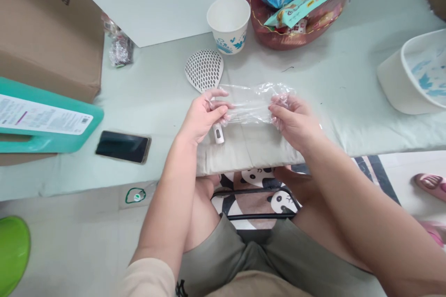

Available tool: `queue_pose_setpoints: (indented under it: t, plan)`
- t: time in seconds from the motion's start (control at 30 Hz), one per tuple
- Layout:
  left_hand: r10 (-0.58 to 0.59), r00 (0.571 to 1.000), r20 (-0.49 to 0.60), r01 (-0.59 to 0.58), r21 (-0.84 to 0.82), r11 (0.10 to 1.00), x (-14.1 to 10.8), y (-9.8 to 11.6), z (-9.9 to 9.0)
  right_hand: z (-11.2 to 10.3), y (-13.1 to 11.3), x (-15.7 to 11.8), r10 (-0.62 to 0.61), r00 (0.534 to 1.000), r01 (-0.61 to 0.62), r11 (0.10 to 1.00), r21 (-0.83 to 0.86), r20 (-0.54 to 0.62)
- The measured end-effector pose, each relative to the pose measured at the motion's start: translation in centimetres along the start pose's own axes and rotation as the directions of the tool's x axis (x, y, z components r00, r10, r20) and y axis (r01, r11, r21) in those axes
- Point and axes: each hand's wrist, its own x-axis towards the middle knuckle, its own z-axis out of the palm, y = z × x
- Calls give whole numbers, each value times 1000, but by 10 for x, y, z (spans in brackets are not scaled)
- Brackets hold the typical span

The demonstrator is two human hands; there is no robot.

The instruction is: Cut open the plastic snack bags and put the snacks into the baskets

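Note:
A clear plastic bag point(249, 102) is stretched between my two hands, just above the front part of the table. My left hand point(209, 113) pinches its left end between thumb and fingers. Bunched film at the other end is gripped by my right hand point(292, 118). Beneath my left hand lies a white slotted skimmer point(204, 69); its perforated head points away from me and its handle end shows below my wrist. The middle of the handle is hidden by my hand. Behind the skimmer stands a white paper-like cup point(230, 39) with blue leaf prints.
A red ribbed bowl point(278, 39) of wrapped snacks stands at the back. To the right is a white tub point(393, 79) with blue prints. On the left are a phone point(123, 147), a teal jug point(83, 120) and a cardboard box point(52, 32). The table's edge point(244, 164) runs above my knees.

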Motion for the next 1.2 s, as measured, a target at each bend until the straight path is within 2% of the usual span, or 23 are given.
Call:
queue_pose_setpoints:
  t: [0.13,0.4,0.57,0.8,1.0,1.2]
  plan:
    - [46,997,-56,-43,56,997,1,-1,-2,1,-1,0,-16,1000,16,1000,-16,-26]
    - [92,990,-107,-92,7,996,-1,1,-4,4,-11,-5,113,993,-113,994,2,-32]
    - [89,986,-142,-92,-12,996,-1,3,-4,1,-11,-6,86,996,-86,995,45,8]
    - [94,986,-135,-96,-3,995,0,1,-6,1,-9,-6,36,999,-35,998,46,-17]
    - [97,980,-172,-112,-82,990,2,0,-5,1,-10,-4,42,998,-37,991,130,-37]
    - [55,977,-205,-95,-193,976,4,4,-7,1,-11,-4,-29,999,24,970,240,16]
